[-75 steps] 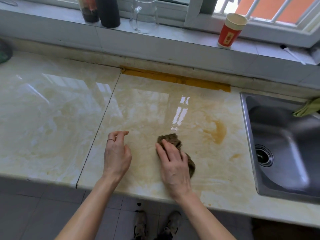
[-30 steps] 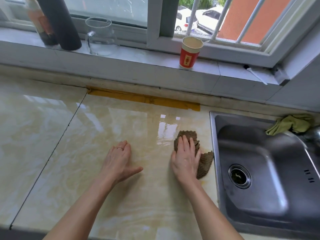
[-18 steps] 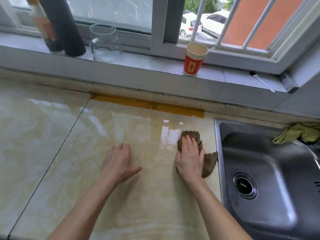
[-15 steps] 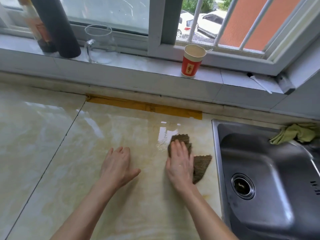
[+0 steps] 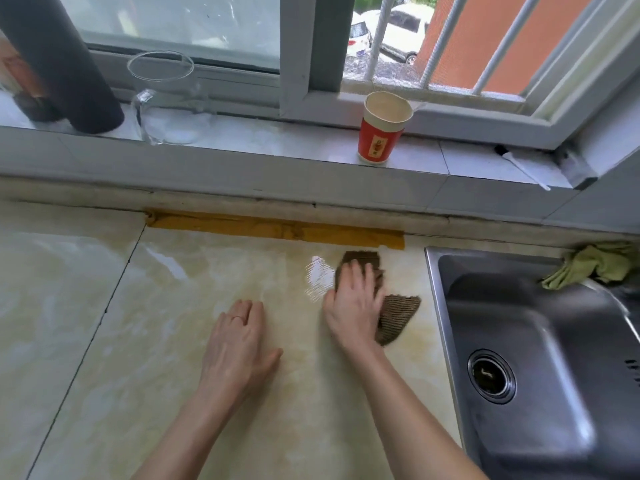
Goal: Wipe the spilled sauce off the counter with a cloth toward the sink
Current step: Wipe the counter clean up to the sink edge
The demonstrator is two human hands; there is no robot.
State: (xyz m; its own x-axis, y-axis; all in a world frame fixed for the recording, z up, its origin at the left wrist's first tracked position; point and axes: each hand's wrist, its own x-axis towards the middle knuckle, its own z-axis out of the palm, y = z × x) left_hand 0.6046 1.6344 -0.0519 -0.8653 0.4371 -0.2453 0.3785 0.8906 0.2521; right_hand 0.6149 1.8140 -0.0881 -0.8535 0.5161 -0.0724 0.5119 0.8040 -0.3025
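Cloth point(image 5: 398, 317) slid wallward, half hidden under right hand point(image 5: 353, 303)

Window point(image 5: 322, 46) above grey tiled sill point(image 5: 277, 140); white bars point(image 5: 380, 39) outside its right pane; orange wall point(image 5: 478, 36), parked cars point(image 5: 398, 32) beyond; daylight coming through.

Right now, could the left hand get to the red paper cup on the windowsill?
Probably yes. The left hand lies flat on the glossy marble counter, holding nothing, and nothing stands between it and the red paper cup on the pale windowsill. It would be a stretch forward and to the right.
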